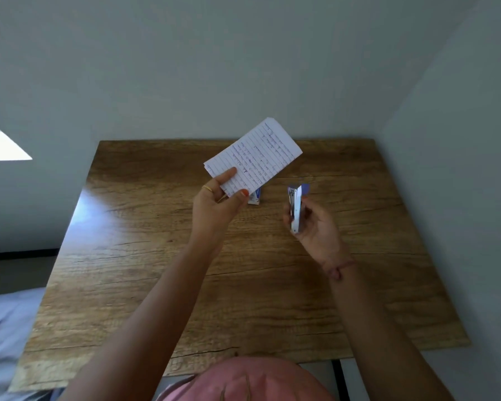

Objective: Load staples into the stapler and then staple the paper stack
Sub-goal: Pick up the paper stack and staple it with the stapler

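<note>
The wooden bench (162,285) fills the middle of the frame, its far edge meeting a pale wall at centre and its right edge close along another wall at right. The left edge runs down to the lower left, where a grey-blue bed (3,328) lies just beside it. Most of the bench top is bare wood grain, with wide room at lower left and lower right of the two forearms. A bright patch of light shows at the left edge of the frame, partway up.

The left hand (214,206), just left of centre, holds the paper stack (255,157) raised above the bench: thumb on the lined, handwritten face, fingers (243,193) curled behind its lower corner. The stack tilts up toward the upper right. A gold ring sits on one finger.

The right hand (315,230), right of centre, grips the stapler (297,208) upright, its fingers wrapped around the lower body; the stapler's nose end points up and its two arms stand slightly apart. The stapler is well apart from the paper.

A small staple box (256,196) lies on the bench between the hands, partly hidden behind the paper's lower edge.
</note>
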